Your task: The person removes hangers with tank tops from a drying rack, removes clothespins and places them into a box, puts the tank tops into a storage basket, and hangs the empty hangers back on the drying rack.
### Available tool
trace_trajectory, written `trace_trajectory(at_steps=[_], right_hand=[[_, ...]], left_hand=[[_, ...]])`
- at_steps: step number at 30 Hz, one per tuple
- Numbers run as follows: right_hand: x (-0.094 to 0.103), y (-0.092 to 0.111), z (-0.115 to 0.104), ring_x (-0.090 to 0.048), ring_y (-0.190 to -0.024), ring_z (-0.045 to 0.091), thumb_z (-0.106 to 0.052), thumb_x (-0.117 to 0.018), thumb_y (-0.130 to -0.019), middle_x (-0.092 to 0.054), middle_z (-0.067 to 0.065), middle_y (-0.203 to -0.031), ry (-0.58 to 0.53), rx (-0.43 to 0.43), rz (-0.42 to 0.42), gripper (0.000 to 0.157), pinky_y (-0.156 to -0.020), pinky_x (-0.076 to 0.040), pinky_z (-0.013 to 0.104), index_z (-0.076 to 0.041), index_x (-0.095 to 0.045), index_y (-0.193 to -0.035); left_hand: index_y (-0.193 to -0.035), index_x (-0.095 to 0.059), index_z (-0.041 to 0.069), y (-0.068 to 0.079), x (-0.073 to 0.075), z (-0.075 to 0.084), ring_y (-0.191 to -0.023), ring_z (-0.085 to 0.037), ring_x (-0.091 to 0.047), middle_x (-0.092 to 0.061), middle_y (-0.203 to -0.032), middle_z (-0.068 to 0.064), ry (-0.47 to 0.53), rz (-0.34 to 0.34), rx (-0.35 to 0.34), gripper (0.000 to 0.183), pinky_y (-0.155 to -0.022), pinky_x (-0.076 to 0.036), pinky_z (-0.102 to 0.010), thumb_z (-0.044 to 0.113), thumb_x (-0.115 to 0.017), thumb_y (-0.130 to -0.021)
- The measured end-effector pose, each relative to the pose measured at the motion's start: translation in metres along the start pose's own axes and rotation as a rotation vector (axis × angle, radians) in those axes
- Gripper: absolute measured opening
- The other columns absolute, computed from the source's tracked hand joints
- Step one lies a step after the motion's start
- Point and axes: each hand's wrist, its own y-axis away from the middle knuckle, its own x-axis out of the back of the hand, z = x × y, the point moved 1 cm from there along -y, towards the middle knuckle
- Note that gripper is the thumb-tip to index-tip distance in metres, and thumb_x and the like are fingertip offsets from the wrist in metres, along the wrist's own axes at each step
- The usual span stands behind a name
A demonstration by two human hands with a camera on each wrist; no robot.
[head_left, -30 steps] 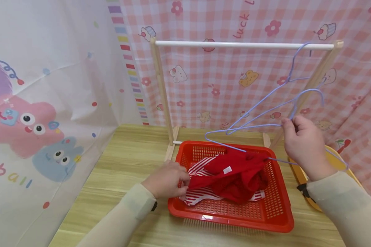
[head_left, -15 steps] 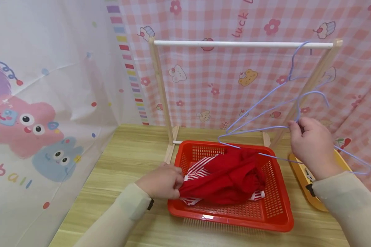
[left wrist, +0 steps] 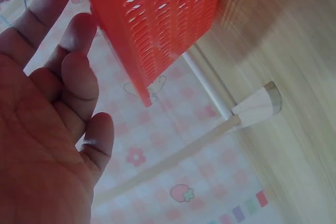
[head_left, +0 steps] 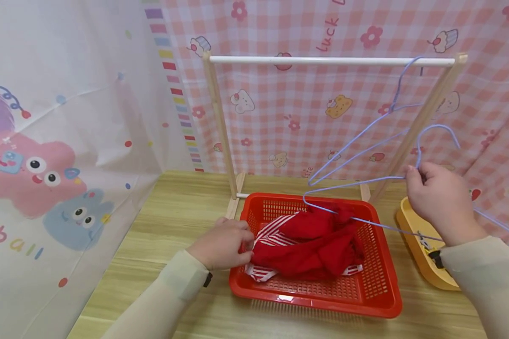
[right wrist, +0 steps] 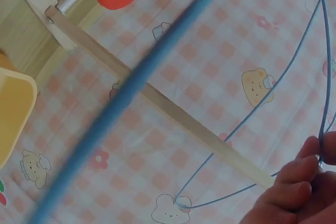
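My right hand (head_left: 443,202) grips a blue wire clothes hanger (head_left: 439,126) by the neck, its hook pointing up. The hanger's lower bar passes over a red plastic basket (head_left: 322,306). Inside lie a crumpled red garment (head_left: 314,259) and a red-and-white striped cloth (head_left: 275,230) partly under it. My left hand (head_left: 222,245) is at the basket's left rim, close to the red garment's edge. In the left wrist view its fingers (left wrist: 79,80) are loosely bent and the palm holds nothing. Blurred wire of the held hanger (right wrist: 131,87) crosses the right wrist view.
A wooden rack with a white rod (head_left: 322,60) stands behind the basket. Another blue hanger (head_left: 351,143) hangs near the rod's right end. To the right is a yellow container (head_left: 415,263) with small things inside. Patterned cloth covers the wall behind.
My right hand has moved right with the hanger. My left hand drew the red garment's edge leftward, then came off it; the garment now lies spread more over the striped cloth.
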Motion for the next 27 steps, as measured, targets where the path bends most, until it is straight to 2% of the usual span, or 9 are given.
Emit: trace_trajectory(at_steps=[6, 10, 13, 18, 23, 27], right_hand=[[0.003, 0.0, -0.005, -0.046, -0.061, 0.029, -0.033, -0.045, -0.108, -0.045, 0.006, -0.057, 0.016, 0.0, -0.046, 0.047, -0.053, -0.031, 0.037, -0.01, -0.045, -0.067], [0.003, 0.001, -0.011, -0.041, -0.057, 0.024, -0.034, -0.044, -0.11, -0.04, 0.003, -0.055, -0.01, 0.005, -0.061, 0.047, -0.052, -0.031, 0.036, -0.009, -0.044, -0.07], [0.002, 0.003, -0.015, -0.037, -0.053, 0.021, -0.033, -0.045, -0.11, -0.038, 0.003, -0.054, -0.036, 0.02, -0.051, 0.047, -0.049, -0.029, 0.035, -0.009, -0.042, -0.07], [0.001, 0.003, -0.023, -0.033, -0.051, 0.021, -0.03, -0.047, -0.11, -0.037, 0.004, -0.058, -0.063, 0.079, -0.005, 0.046, -0.048, -0.027, 0.034, -0.009, -0.04, -0.07], [-0.002, 0.002, -0.033, -0.033, -0.055, 0.022, -0.023, -0.048, -0.109, -0.037, 0.007, -0.063, -0.089, 0.163, 0.051, 0.044, -0.051, -0.027, 0.035, -0.009, -0.039, -0.069], [-0.004, -0.001, -0.043, -0.03, -0.056, 0.022, -0.019, -0.047, -0.11, -0.035, 0.006, -0.061, -0.11, 0.228, 0.082, 0.046, -0.052, -0.026, 0.035, -0.009, -0.035, -0.067]], left_hand=[[-0.095, -0.072, 0.027, -0.001, -0.002, 0.0, -0.103, -0.014, -0.06, -0.065, -0.102, 0.009, 0.022, 0.005, 0.016, 0.012, -0.095, -0.043, -0.039, 0.038, -0.074, -0.093], [-0.124, -0.072, 0.021, -0.002, -0.004, 0.0, -0.128, -0.021, -0.057, -0.066, -0.128, 0.001, 0.046, 0.005, 0.063, 0.034, -0.11, -0.041, -0.046, 0.039, -0.072, -0.095], [-0.143, -0.063, 0.017, -0.003, -0.008, -0.001, -0.146, -0.026, -0.047, -0.058, -0.15, -0.005, 0.066, -0.008, 0.109, 0.055, -0.119, -0.036, -0.052, 0.043, -0.073, -0.096], [-0.16, -0.044, 0.015, -0.004, -0.019, -0.001, -0.161, -0.035, -0.026, -0.034, -0.171, -0.012, 0.09, -0.053, 0.169, 0.081, -0.127, -0.027, -0.06, 0.054, -0.072, -0.095], [-0.166, -0.032, 0.015, -0.004, -0.03, 0.002, -0.164, -0.041, -0.013, -0.017, -0.176, -0.016, 0.108, -0.091, 0.186, 0.094, -0.128, -0.022, -0.063, 0.062, -0.069, -0.094], [-0.166, -0.03, 0.015, -0.005, -0.033, 0.004, -0.164, -0.042, -0.01, -0.014, -0.176, -0.018, 0.106, -0.078, 0.188, 0.097, -0.129, -0.02, -0.062, 0.064, -0.069, -0.093]])
